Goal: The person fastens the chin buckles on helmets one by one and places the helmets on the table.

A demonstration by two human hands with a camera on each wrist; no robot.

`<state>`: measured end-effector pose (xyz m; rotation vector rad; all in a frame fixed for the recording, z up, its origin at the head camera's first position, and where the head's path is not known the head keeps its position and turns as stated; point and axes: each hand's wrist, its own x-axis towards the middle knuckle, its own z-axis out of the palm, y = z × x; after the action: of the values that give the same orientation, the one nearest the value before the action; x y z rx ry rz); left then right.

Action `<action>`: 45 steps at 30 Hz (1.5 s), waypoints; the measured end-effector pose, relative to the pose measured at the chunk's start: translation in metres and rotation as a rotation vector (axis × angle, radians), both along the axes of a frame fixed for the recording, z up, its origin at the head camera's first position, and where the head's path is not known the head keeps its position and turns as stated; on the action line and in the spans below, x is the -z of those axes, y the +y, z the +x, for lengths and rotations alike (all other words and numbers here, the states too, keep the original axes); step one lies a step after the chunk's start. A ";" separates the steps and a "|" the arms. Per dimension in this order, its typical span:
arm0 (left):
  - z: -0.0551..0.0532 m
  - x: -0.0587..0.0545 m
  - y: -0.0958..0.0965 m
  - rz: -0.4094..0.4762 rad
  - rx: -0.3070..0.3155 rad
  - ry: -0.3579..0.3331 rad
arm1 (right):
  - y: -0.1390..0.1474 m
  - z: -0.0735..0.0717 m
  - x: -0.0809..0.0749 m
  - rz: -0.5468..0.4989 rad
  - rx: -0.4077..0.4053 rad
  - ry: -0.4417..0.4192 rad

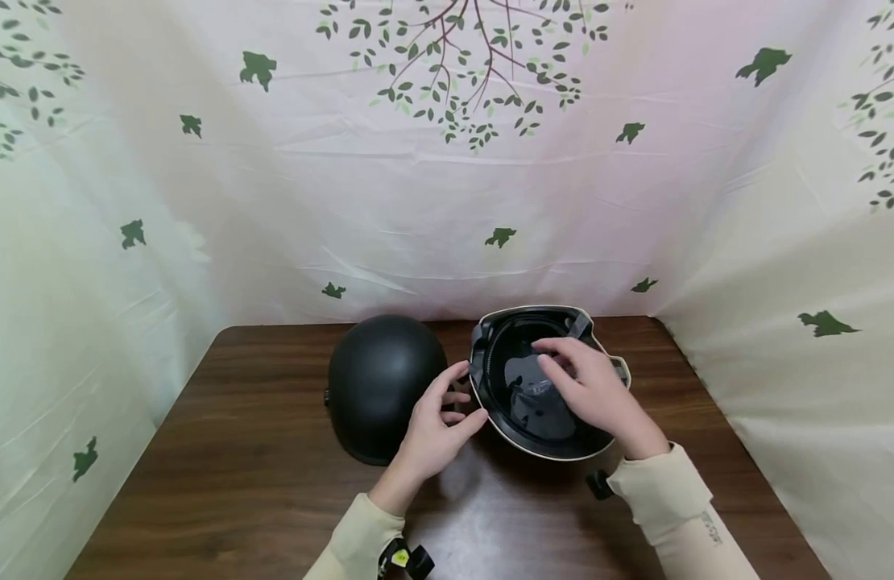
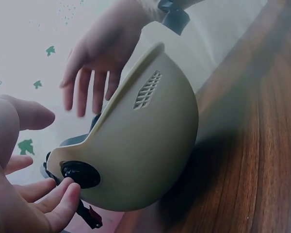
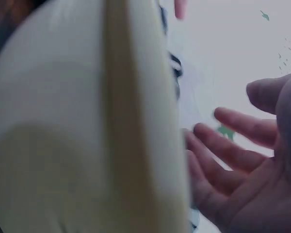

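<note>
A cream helmet lies upside down, its black padded inside facing up in the head view. My left hand is at its left rim with relaxed, spread fingers. In the left wrist view those fingertips touch or nearly touch a round black knob on the helmet's side. Over the helmet's opening hangs my right hand, fingers loosely bent and holding nothing. A black helmet sits dome up just left of the cream one, partly behind my left hand.
Both helmets stand toward the back of a dark brown wooden table. A pale cloth printed with leaves and green birds hangs behind the table and along both sides. A dark strap dangles beside the knob.
</note>
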<state>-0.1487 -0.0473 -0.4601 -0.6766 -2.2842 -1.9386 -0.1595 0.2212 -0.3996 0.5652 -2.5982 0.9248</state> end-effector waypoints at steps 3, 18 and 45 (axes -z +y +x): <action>0.000 0.000 0.000 -0.003 -0.010 0.009 | -0.013 -0.003 0.004 0.038 -0.040 -0.110; -0.001 0.000 0.005 -0.006 -0.023 0.019 | -0.041 -0.015 0.021 0.234 0.015 -0.549; 0.000 0.000 0.008 -0.063 -0.083 -0.028 | -0.011 -0.008 0.005 0.064 0.096 -0.354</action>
<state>-0.1484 -0.0393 -0.4596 -0.5533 -2.3587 -1.8589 -0.1677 0.2103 -0.4044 0.3108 -2.9475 0.9897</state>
